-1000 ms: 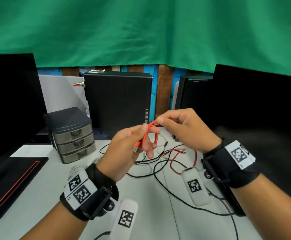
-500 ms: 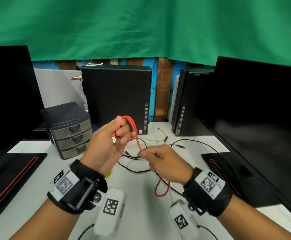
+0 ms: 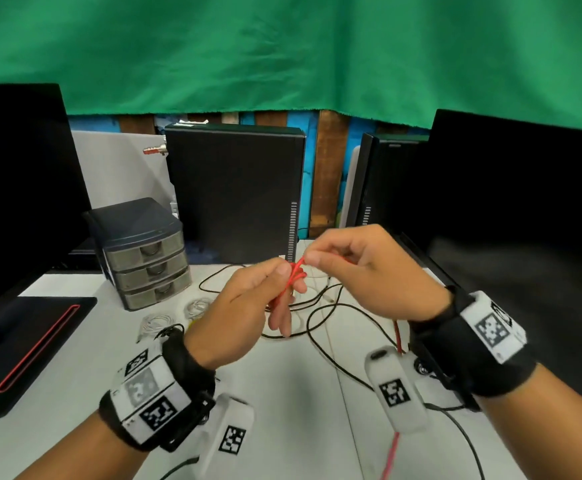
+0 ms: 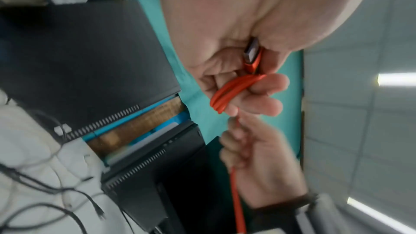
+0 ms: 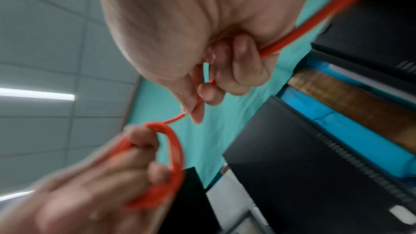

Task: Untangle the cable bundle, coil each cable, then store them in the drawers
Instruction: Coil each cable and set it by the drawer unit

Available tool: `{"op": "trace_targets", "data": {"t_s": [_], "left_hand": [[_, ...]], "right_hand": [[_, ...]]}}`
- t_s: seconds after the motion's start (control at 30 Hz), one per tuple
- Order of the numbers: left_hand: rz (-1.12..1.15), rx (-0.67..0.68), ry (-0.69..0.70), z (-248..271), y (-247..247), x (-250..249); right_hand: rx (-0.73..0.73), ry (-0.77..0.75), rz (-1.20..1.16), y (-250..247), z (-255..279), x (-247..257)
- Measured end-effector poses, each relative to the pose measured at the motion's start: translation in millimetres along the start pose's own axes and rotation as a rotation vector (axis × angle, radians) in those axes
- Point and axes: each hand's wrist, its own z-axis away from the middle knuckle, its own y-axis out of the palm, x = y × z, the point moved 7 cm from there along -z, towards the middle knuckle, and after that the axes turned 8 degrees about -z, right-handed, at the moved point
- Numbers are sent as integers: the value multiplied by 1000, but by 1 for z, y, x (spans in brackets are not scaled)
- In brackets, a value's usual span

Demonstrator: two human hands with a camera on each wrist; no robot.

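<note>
Left hand: the left hand [image 3: 244,313] is raised above the table, fingers curled round several loops of a thin orange-red cable [image 3: 291,279]. The left wrist view shows the loops [image 4: 234,90] wound over the fingers and the cable's metal-tipped orange plug [image 4: 252,54] tucked against the palm.
Right hand: the right hand [image 3: 369,271] sits just beside the left, thumb and forefinger pinching the same cable close to the coil. In the right wrist view the strand [image 5: 299,35] passes through the closed fingers and out behind the hand.
Cable position: coil held in the air between both hands, above the middle of the table; a free length [image 3: 398,336] hangs below the right wrist to the table.
Table: white table [image 3: 75,368] carrying loose thin black cables [image 3: 317,327] under the hands, and small pale coiled cables [image 3: 156,322] near the left wrist.
Drawers: grey three-drawer plastic cabinet [image 3: 144,251] at the left rear of the table, well apart from the hands, all three drawers closed.
Surroundings: black computer tower [image 3: 234,192] behind the hands; black monitors [image 3: 524,209] at either side; green cloth backdrop [image 3: 282,50] above.
Wrists: black straps with white marker blocks [image 3: 151,393] on both.
</note>
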Motion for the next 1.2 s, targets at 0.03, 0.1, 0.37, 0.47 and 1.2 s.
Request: {"op": "trace_targets", "data": {"t_s": [0.03, 0.1, 0.37, 0.47, 1.2], "left_hand": [[101, 13, -3, 1, 2, -5], [281, 1, 0, 2, 3, -14], [-82, -336, 101, -12, -35, -3], [-398, -231, 77, -9, -22, 12], [-246, -254, 45, 10, -40, 25]], "right_hand": [[-57, 0, -40, -4, -3, -9], [-136, 47, -95, -5, -5, -31], [286, 138, -50, 92, 42, -42], [222, -17, 11, 72, 36, -7], [332, -63, 33, 90, 42, 16]]}}
